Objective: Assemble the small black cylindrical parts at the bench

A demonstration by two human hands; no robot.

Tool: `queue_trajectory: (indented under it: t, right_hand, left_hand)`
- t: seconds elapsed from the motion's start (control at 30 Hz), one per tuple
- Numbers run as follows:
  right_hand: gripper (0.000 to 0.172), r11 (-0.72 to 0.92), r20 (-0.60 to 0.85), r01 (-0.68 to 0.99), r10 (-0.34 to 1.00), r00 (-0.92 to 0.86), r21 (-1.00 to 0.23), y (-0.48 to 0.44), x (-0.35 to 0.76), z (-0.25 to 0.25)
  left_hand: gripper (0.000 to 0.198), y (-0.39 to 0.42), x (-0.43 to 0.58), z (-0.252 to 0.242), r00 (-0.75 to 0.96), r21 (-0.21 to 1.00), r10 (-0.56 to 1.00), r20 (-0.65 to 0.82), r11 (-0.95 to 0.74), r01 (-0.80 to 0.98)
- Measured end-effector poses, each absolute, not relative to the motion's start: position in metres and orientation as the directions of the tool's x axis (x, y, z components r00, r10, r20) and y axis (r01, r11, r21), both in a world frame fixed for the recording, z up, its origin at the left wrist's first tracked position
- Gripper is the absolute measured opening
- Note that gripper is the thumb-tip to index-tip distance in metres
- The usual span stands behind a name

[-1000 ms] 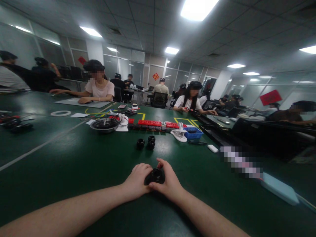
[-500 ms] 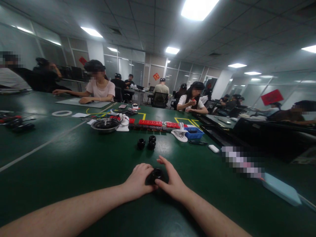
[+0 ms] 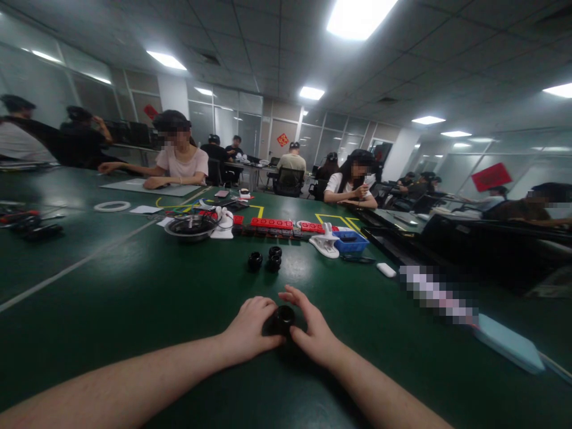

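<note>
A black, glossy round piece with a hole in its top [image 3: 284, 318] stands on the green table between my hands. My left hand [image 3: 253, 325] is curled round its left side, with the thumb in front. My right hand [image 3: 314, 325] closes on it from the right, the thumb tip at its near right edge and the fingers bent behind it. Both palms hide its lower part. Farther off, three similar black round pieces [image 3: 274, 259] stand close together on the table.
Beyond these pieces lies a row of red and black blocks [image 3: 272, 224]. A metal bowl [image 3: 190, 229] stands at its left, a white clamp [image 3: 326, 241] and a blue basket [image 3: 351, 241] at its right. A light-blue case [image 3: 509, 344] lies at right. Other people sit around the table.
My right hand has shifted a little to the left, and its thumb has moved from in front of the piece's hole to its right side. My left hand barely moved.
</note>
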State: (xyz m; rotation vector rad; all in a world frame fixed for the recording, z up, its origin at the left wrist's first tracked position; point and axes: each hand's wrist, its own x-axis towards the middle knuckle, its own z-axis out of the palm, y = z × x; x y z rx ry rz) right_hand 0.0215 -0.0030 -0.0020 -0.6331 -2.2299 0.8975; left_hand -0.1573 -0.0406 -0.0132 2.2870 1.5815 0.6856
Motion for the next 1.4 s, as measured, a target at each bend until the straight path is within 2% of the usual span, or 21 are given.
queue_trajectory:
  t: [0.27, 0.5, 0.63, 0.7, 0.87, 1.07, 1.3, 1.4]
  right_hand:
    - [0.059, 0.631, 0.414, 0.308, 0.731, -0.542, -0.712, 0.002, 0.016, -0.014]
    - [0.069, 0.658, 0.414, 0.311, 0.704, -0.577, -0.686, -0.001, 0.014, -0.011]
    - [0.062, 0.636, 0.388, 0.339, 0.726, -0.567, -0.693, 0.000, 0.014, -0.010]
    - [0.058, 0.649, 0.389, 0.308, 0.701, -0.597, -0.696, -0.001, 0.015, -0.008]
    - [0.064, 0.666, 0.399, 0.175, 0.614, -0.681, -0.725, -0.002, 0.022, -0.002]
    - [0.054, 0.641, 0.437, 0.310, 0.732, -0.523, -0.703, -0.001, 0.018, -0.006]
    - [0.059, 0.629, 0.414, 0.398, 0.758, -0.503, -0.668, 0.001, 0.012, -0.014]
    - [0.056, 0.622, 0.399, 0.381, 0.756, -0.518, -0.684, 0.001, 0.012, -0.013]
  left_hand:
    - [0.038, -0.041, -0.157, -0.013, 0.300, 0.475, 0.929, 0.218, -0.370, 0.799]
    - [0.038, -0.042, -0.157, -0.009, 0.308, 0.480, 0.932, 0.190, -0.362, 0.799]
    - [0.037, -0.042, -0.157, -0.011, 0.303, 0.485, 0.932, 0.200, -0.363, 0.796]
    - [0.039, -0.041, -0.157, -0.013, 0.300, 0.489, 0.931, 0.210, -0.366, 0.792]
    - [0.043, -0.040, -0.158, -0.015, 0.292, 0.485, 0.930, 0.225, -0.367, 0.794]
    - [0.039, -0.041, -0.157, -0.013, 0.298, 0.470, 0.929, 0.219, -0.368, 0.803]
    - [0.035, -0.042, -0.155, -0.010, 0.291, 0.477, 0.933, 0.211, -0.359, 0.802]
    - [0.035, -0.042, -0.155, -0.011, 0.293, 0.477, 0.932, 0.214, -0.362, 0.801]
